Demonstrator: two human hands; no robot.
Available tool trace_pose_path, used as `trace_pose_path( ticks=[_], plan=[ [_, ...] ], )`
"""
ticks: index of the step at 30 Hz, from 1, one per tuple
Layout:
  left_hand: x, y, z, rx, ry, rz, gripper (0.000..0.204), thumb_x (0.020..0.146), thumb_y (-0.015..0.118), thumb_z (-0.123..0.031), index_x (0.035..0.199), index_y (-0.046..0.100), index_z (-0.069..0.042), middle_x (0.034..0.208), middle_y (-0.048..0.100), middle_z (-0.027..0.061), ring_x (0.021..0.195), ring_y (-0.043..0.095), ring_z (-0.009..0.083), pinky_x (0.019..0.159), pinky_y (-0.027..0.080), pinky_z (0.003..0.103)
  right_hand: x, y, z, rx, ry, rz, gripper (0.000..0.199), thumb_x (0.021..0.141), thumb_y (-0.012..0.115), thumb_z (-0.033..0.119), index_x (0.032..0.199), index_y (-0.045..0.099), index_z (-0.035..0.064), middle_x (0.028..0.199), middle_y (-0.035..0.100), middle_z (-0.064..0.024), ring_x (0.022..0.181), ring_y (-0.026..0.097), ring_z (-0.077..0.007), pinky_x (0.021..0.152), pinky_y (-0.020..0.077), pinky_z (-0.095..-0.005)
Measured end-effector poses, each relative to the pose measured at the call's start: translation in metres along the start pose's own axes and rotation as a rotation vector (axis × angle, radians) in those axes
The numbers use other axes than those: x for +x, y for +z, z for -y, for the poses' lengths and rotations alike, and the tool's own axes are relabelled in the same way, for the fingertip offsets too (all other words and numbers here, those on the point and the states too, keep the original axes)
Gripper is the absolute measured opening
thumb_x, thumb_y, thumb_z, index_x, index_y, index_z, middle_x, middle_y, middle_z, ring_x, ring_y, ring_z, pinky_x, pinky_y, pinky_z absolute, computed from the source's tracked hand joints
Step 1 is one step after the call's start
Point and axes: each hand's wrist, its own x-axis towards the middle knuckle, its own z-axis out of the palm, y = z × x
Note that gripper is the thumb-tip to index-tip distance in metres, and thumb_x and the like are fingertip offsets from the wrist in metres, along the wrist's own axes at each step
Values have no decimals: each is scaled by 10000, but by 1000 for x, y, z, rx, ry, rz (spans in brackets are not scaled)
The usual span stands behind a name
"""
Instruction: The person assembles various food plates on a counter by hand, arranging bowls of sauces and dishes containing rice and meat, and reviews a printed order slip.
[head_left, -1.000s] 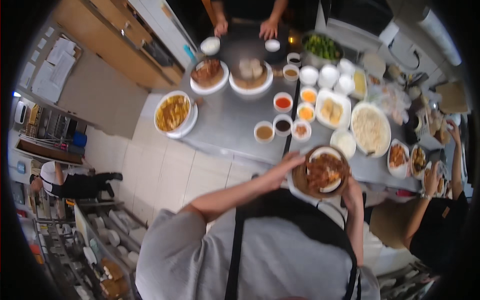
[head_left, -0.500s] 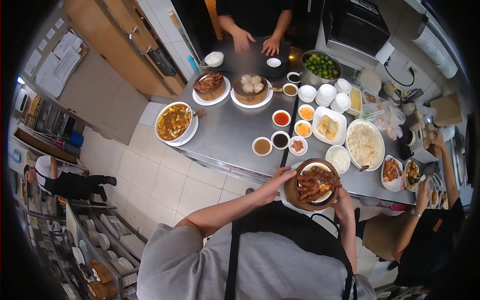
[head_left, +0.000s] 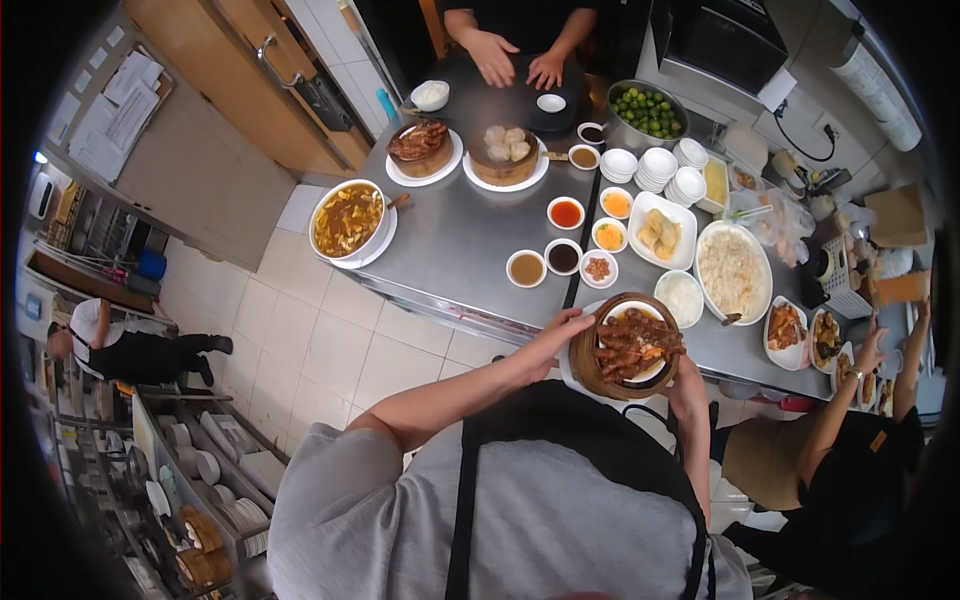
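A round bamboo steamer basket (head_left: 590, 374) is held between my two hands just in front of the counter's near edge. It carries a white dish of brown-sauced chicken feet (head_left: 635, 347), and a white plate (head_left: 571, 378) shows beneath it. My left hand (head_left: 552, 345) is closed on the left side, its thumb on the rim. On the right side, my right hand (head_left: 688, 392) supports the basket and plate, its fingers partly hidden underneath. Just beyond are a bowl of white rice (head_left: 679, 299) and small sauce bowls (head_left: 562, 257).
On the steel counter (head_left: 450, 260) stand a bowl of brown soup (head_left: 348, 220), a steamer of dumplings (head_left: 505, 146), another of chicken feet (head_left: 420, 146), and an oval dish of rice (head_left: 735, 270). One co-worker's hands (head_left: 493, 58) are across the counter; another co-worker (head_left: 830, 440) reaches in at right.
The basket stays in my hands, slightly nearer the counter. At right, the co-worker's arms have moved, and a light brown item is now raised by one hand. The hands across the counter have shifted slightly.
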Motion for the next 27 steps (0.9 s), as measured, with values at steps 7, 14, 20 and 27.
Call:
trace_pose_path(
  ticks=[7,14,20,27],
  plan=[
    [4,-5,3,27,-41,-31,917,686,553,-592,1325,149,-72,1333,208,159,1252,197,297,955,208,535,-8,12,10,29,28,-28,471,905,344,408,1204,435,55,1233,429,-88,1170,361,-241,851,361,-545],
    [5,-4,-2,39,-38,-36,880,705,552,-563,1318,157,-69,1299,260,147,1220,276,270,937,282,481,-5,7,5,62,-2,-4,452,909,353,383,1221,422,64,1228,434,-84,1184,345,-231,859,366,-527],
    [19,-18,6,-2,-3,-80,878,684,580,-554,1323,179,-106,1342,222,137,1264,161,300,940,216,555,-1,21,25,19,-23,9,466,905,351,398,1223,421,64,1200,462,-96,1150,389,-218,822,405,-487],
    [9,-14,-72,19,84,-105,803,730,574,-498,1322,191,-114,1336,210,135,1254,162,296,912,279,539,7,54,90,-78,-134,-31,559,880,342,493,1209,434,50,1218,451,-118,1093,421,-217,873,354,-439]
  ],
)
